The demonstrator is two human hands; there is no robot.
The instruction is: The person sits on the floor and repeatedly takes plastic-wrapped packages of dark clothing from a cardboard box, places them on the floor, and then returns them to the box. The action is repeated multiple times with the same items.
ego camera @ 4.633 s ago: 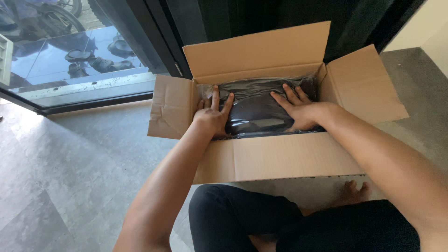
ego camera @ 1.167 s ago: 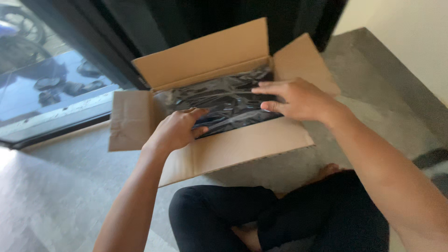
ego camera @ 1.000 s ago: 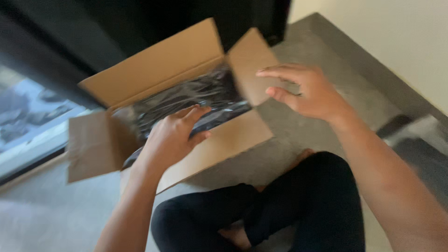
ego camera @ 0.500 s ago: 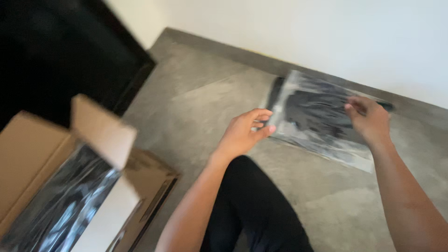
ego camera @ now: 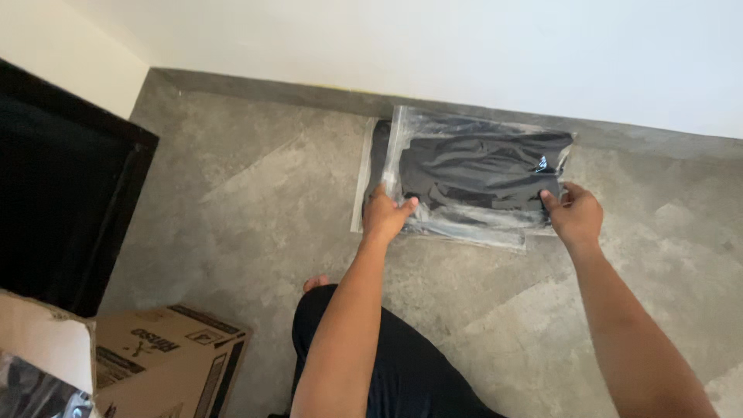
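Grey stone floor (ego camera: 232, 201), white wall (ego camera: 464, 46) — bagged garment (ego camera: 480, 166)

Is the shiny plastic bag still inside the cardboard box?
No, the plastic bag with dark cloth inside lies on the grey floor by the wall, held by both hands, while the cardboard box sits apart at the lower left.

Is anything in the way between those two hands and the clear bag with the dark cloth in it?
Nothing visible is. The left hand rests on the near left edge of the clear plastic bag, and the right hand touches its near right corner. The bag lies on another bag on the grey floor.
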